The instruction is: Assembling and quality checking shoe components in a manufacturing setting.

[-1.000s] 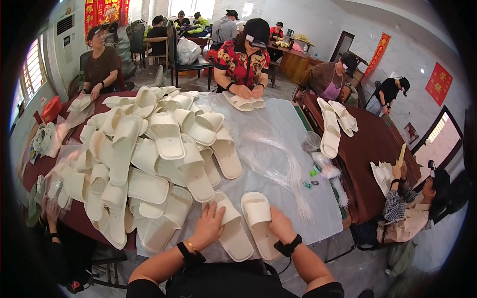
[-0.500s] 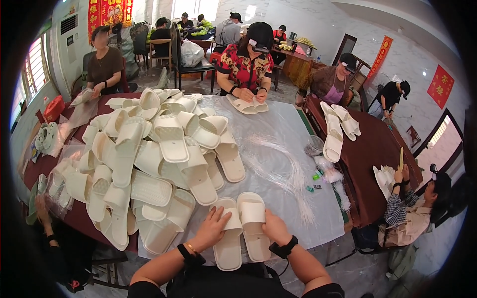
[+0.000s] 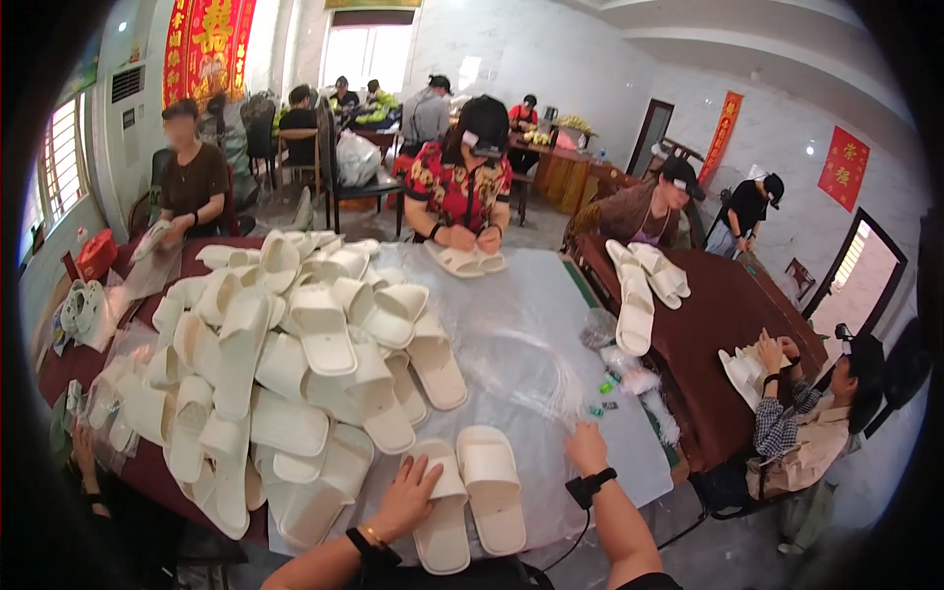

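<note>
A single wide fisheye camera sat on the person's head and looked forward and down over the bench (image 3: 551, 324). It was close to the near edge, where the person's left hand (image 3: 405, 500) and right hand (image 3: 587, 448) came in from the lower border. The view was upright and unmirrored, and straight lines bowed toward its dark round rim. Past the pile of slippers (image 3: 275, 364) it reached the far wall and the window (image 3: 366, 54). No second view shared the scene.
</note>
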Demonstrator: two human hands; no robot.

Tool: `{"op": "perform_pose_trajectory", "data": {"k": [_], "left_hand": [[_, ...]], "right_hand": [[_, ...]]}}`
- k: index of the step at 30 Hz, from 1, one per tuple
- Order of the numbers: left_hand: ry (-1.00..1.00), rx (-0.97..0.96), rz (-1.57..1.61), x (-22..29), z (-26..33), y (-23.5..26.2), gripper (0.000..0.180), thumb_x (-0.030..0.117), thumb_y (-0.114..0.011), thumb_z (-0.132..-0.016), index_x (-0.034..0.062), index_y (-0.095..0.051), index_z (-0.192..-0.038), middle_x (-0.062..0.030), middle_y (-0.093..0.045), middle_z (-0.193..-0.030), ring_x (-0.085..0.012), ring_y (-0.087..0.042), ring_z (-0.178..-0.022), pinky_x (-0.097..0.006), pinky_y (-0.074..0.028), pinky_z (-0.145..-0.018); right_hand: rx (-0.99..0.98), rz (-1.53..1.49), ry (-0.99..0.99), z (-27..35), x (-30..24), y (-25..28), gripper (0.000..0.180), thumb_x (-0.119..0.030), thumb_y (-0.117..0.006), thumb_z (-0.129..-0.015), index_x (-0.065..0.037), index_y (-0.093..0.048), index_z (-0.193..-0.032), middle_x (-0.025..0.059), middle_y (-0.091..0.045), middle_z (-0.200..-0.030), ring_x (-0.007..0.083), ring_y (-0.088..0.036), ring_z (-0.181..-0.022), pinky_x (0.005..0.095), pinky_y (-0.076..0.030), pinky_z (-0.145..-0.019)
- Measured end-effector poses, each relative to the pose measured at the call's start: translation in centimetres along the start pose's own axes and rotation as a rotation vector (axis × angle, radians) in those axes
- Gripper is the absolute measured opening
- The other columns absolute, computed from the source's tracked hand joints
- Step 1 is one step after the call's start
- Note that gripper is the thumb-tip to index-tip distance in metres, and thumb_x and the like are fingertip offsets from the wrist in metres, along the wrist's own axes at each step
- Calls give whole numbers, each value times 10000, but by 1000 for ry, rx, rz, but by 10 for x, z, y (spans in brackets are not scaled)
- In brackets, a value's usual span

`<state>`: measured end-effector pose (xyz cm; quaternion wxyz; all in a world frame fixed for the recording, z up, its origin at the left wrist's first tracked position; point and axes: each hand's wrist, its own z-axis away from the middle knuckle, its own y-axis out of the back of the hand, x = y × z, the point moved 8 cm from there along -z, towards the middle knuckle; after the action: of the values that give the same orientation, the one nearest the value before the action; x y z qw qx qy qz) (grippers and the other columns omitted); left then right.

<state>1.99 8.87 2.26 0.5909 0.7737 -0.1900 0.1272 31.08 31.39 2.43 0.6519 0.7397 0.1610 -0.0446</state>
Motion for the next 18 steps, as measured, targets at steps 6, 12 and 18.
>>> {"op": "perform_pose_trajectory", "data": {"k": [6,12,18], "left_hand": [[-2,-49,-17,1,2,-2,639,231,-696,-777,128,-436,-1351,-222,-396,-1400,-470,-359,-1289,-504,-384,-1026],[-3,-49,8,4,0,2,653,215,-699,-774,122,-424,-1359,-232,-387,-1405,-473,-353,-1293,-501,-381,-1031],[-3,-71,15,4,-2,0,681,249,-712,-769,105,-413,-1364,-243,-363,-1418,-482,-322,-1309,-512,-356,-1044]], "right_hand": [[46,74,-47,-8,21,-16,182,-161,-531,-836,-37,-654,-889,208,-627,-929,400,-624,-847,477,-504,-742],[116,80,-54,-12,20,-8,158,-168,-547,-829,-55,-658,-841,175,-647,-866,373,-630,-791,471,-505,-701],[290,11,-13,-4,3,27,120,-163,-579,-816,-56,-630,-805,150,-614,-852,354,-615,-765,455,-497,-663]]}}
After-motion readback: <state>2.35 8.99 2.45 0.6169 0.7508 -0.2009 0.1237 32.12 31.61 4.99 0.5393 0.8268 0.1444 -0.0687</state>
